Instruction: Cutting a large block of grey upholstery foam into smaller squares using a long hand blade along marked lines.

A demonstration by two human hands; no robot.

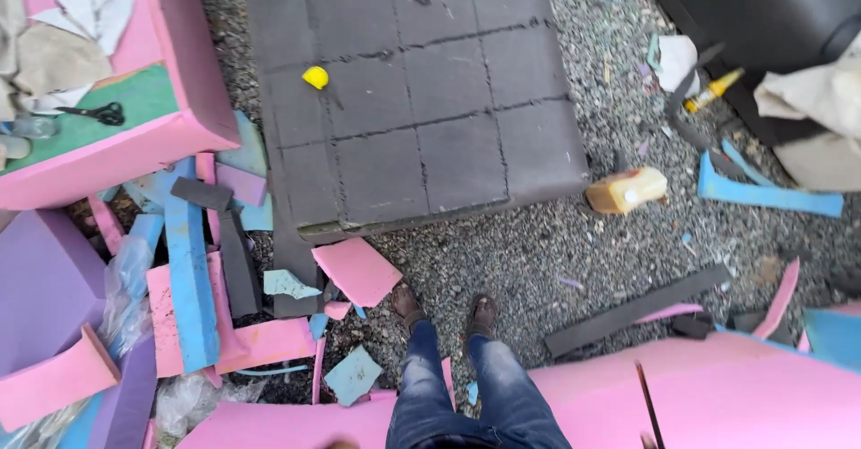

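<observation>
Neither of my hands shows clearly in the head view. My legs in blue jeans (466,395) and brown shoes (444,310) stand on gravel. A large pink foam sheet (717,395) lies across the bottom, in front of me and to the right. A thin dark blade-like line (647,404) rises over it from the bottom edge, and what it is cannot be told. Ahead lies a big dark grey foam slab (421,99) scored into squares, with a small yellow piece (315,77) on top.
Left: a pink foam block (179,99) with black scissors (94,113) on a green top, a purple block (45,278), and blue, pink and grey offcuts (193,270). Right: a tan jug (628,189), a blue strip (771,196), a grey strip (637,310), a yellow tube (713,90).
</observation>
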